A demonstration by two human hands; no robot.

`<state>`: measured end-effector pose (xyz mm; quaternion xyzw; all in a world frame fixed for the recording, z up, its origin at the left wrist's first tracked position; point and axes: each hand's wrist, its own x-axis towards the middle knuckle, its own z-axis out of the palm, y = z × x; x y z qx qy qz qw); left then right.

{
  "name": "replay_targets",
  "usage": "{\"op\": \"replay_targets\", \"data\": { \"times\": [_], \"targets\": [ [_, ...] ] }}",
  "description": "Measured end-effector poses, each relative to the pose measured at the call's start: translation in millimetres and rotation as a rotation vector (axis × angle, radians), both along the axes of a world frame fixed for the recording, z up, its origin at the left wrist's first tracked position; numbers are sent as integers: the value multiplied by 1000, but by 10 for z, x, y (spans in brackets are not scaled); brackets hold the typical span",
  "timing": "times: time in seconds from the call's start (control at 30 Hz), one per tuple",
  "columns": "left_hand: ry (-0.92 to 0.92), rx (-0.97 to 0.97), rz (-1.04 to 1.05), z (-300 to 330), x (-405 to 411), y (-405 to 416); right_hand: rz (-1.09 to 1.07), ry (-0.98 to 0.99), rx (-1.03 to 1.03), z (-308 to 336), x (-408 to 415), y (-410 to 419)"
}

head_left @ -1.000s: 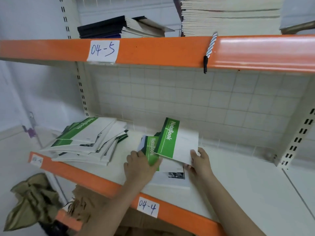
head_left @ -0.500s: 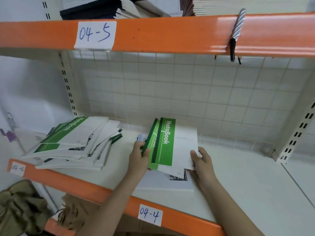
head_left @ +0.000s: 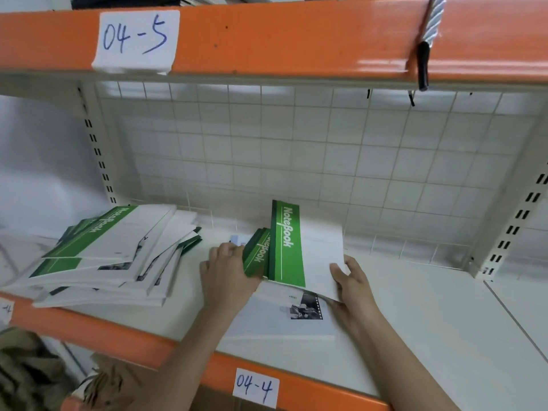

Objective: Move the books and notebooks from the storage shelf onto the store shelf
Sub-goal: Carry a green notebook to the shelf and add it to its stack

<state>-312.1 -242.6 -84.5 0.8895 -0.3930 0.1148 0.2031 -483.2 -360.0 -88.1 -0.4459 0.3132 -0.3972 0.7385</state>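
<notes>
Hands [head_left: 289, 277] grip notebooks [head_left: 292, 250]; messy stack [head_left: 118, 250] just left on shelf [head_left: 430, 315].

**A stockroom, by every sign**

We're looking into a storage bay, the kind found behind a shop or in a warehouse. Orange steel beams [head_left: 296, 37] run across at 12 o'clock and along the near edge at 6, carried on cream slotted uprights [head_left: 98, 149] at 9 and 3. Handwritten paper labels mark the bays: "04-5" [head_left: 136, 40] up at 11 o'clock, "04-4" [head_left: 256, 388] down at 6. A white wire grid [head_left: 296, 149] backs the shelf. Stock lies in bulk, identical green-and-white notebooks [head_left: 100, 253] heaped at 9 o'clock, more of the same at centre. Crumpled brown packing paper [head_left: 26, 372] sits low at 7 o'clock.
</notes>
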Motion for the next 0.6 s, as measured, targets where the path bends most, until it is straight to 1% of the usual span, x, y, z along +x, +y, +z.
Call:
{"op": "replay_targets", "data": {
  "times": [0.03, 0.07, 0.13, 0.23, 0.33, 0.47, 0.6],
  "targets": [
    [-4, 103, 47, -25, -3, 5, -9, -4, -1, 5, 3, 7],
    [11, 145, 76, -44, -10, 8, -15, -7, -5, 22, 4, 19],
    [42, 130, 106, -86, -4, -4, -29, -8, -31, 21, 5, 25],
    [107, 32, 109, -120, 32, 16, -38, 6, -84, 6, 12, 34],
    [184, -100, 94, -129, 44, 30, -26, 10, -86, -26, 31, 28],
    [108, -223, 72, -128, 38, 20, -5, 7, -48, -46, 46, 39],
    [267, -389, -78, -146, 39, 22, -14, 9, -52, -47, 43, 46]
  ]
}}
